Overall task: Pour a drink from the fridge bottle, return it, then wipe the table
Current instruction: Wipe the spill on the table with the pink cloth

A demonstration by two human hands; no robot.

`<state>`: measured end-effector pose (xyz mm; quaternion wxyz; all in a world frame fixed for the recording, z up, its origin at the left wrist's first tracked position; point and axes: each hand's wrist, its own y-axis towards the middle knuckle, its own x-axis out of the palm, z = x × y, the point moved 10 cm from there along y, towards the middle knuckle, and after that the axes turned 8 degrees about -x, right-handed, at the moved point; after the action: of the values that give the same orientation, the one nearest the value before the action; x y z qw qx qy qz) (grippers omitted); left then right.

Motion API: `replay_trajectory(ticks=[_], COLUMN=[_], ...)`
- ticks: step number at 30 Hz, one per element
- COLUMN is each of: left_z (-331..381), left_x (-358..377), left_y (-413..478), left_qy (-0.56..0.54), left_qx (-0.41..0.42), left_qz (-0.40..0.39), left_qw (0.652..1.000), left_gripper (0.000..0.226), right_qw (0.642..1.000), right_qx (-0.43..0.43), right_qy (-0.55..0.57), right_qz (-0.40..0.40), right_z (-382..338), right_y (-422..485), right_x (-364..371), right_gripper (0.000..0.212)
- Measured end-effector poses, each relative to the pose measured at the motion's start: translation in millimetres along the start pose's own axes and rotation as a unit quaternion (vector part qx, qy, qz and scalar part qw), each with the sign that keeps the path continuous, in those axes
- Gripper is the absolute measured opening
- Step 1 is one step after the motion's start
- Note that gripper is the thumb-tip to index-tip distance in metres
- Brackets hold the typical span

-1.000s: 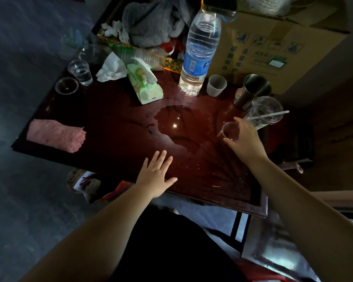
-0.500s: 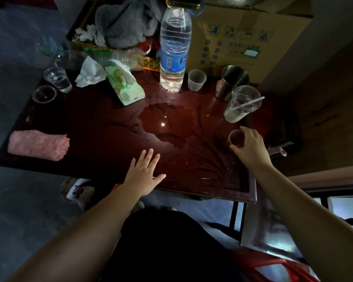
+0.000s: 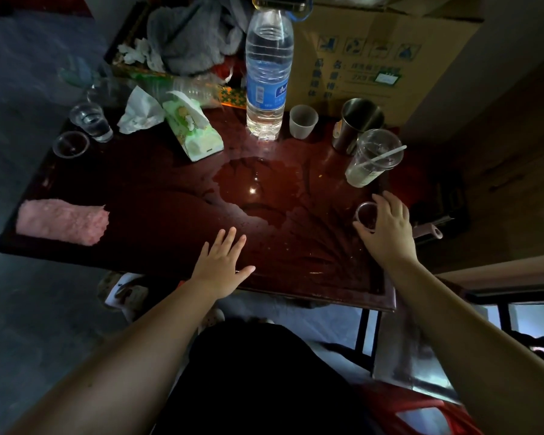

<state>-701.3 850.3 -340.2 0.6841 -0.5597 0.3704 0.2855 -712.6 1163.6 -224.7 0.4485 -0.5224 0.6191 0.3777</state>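
**Spill risk at the counter's right edge**

Cloth first: a pink cloth (image 3: pixel 62 221) lies folded at the far left of the dark red counter (image 3: pixel 157 233), untouched and well apart from either hand. Behind it stand two small clear cups, then a crumpled tissue (image 3: pixel 140 111) and a green tissue pack (image 3: pixel 193 130).

The left hand (image 3: pixel 222 266) is spread flat and empty, fingers splayed over the counter's near edge, holding nothing.

At the middle, a puddle (image 3: pixel 255 183) shines on the wood, with thin streaks running towards the near right corner. Just behind it the water bottle (image 3: pixel 267 76) stands upright, partly filled; whether its cap is on cannot be told, as the top is hidden.

Further right sit a small pale cup (image 3: pixel 303 121), a steel mug (image 3: pixel 360 124) and a tall plastic cup (image 3: pixel 374 158) with a spoon in it.

The right hand (image 3: pixel 387 227) curls around a small clear cup (image 3: pixel 366 216), thumb and fingers closed on its sides, close to the right edge.

Likely trouble: the wet surface could let that light cup skid or tip when set down, and an elbow sweep towards the bottle could knock the tall cup. The puddle, left unwiped, may creep off the near edge onto the floor, since the cloth lies on the opposite side.
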Motion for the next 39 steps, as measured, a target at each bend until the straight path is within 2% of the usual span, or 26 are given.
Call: replay_trajectory(ticks=[2,4,6,11,16,24,29,33,39], left_z=[-1,-1,-1,-4,-12,-74,-155,-227,-301], left_x=[1,0,-2,-8,-10,-14,-37,-50,-53], left_y=[-1,-1,-2,-4,-8,-30,-42,-46,-35], left_qy=[-0.001,-0.005,-0.008,-0.002,0.0,-0.008,-0.023,-0.035,-0.052], left_qx=[0.0,0.002,0.003,0.016,0.064,0.095,0.053,-0.005,-0.076], left_qz=[-0.002,0.0,0.009,0.035,0.037,0.072,0.123,0.153,0.152], left_qw=[1.0,1.0,1.0,0.999,0.997,0.993,0.991,0.988,0.984], left_gripper=[0.074,0.073,0.072,0.067,0.064,0.064,0.062,0.065,0.064], right_qw=[0.997,0.991,0.983,0.955,0.952,0.977,0.964,0.958,0.95], right_qx=[-0.061,-0.12,-0.169,-0.237,-0.214,-0.144,-0.202,-0.213,-0.195], right_qy=[0.017,0.049,0.07,0.051,-0.004,0.0,0.019,0.036,-0.026], right_qz=[0.038,0.027,-0.02,-0.171,-0.218,-0.159,-0.17,-0.186,-0.243], right_z=[-27,-61,-95,-156,-156,-191,-283,-349,-391], right_y=[-7,-20,-39,-89,-105,-89,-67,-52,-42], right_x=[-5,6,34,122,150,142,166,191,231], right_gripper=[0.058,0.051,0.049,0.058,0.06,0.053,0.055,0.059,0.06])
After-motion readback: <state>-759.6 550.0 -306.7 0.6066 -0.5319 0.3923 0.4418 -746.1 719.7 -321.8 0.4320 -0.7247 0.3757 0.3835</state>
